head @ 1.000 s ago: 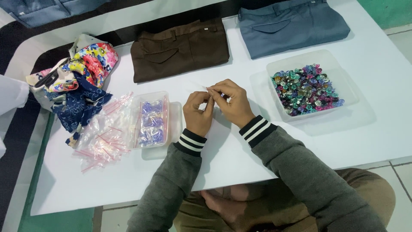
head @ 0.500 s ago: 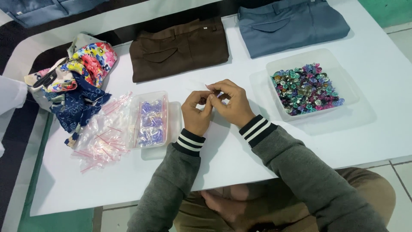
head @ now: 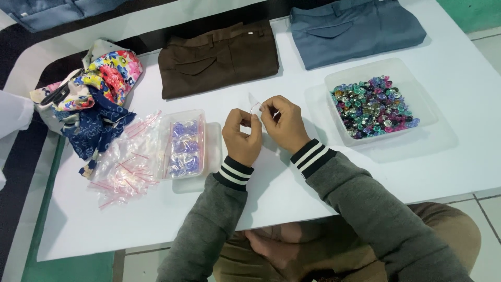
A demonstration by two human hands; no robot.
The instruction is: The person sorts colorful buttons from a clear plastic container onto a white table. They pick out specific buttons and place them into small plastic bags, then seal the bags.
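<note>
A small clear bag [head: 254, 103] is pinched between the two hands just above the middle of the white counter [head: 282, 193]. Only its upper corner is seen; the rest is hidden behind the fingers [head: 267, 106], and whether anything lies inside cannot be told. The left hand [head: 242, 133] is curled with thumb and forefinger closed on the bag's left edge; the right hand [head: 284, 123] is closed on its right edge, fingertips nearly meeting those of the left. Both wrists are covered by grey sleeves with black-and-white striped cuffs.

Just left of the left hand a clear tub [head: 166, 156] is set, filled with small bags of bluish-purple pieces, blurred and hard to tell apart. Beside it, further left, a loose heap of empty clear bags [head: 125, 167] with red strips is spread. To the right of the hands, well apart, a larger clear tray [head: 417, 99] holds shiny beads [head: 371, 107] in many colours.

Along the far edge, brown trousers [head: 216, 57] and blue-grey trousers [head: 355, 28] are laid folded, the latter cut off by the top of the frame. A bundle of flowered cloth [head: 88, 99] is heaped at the left corner. A white sleeve [head: 13, 115] is cut off at the left edge.
</note>
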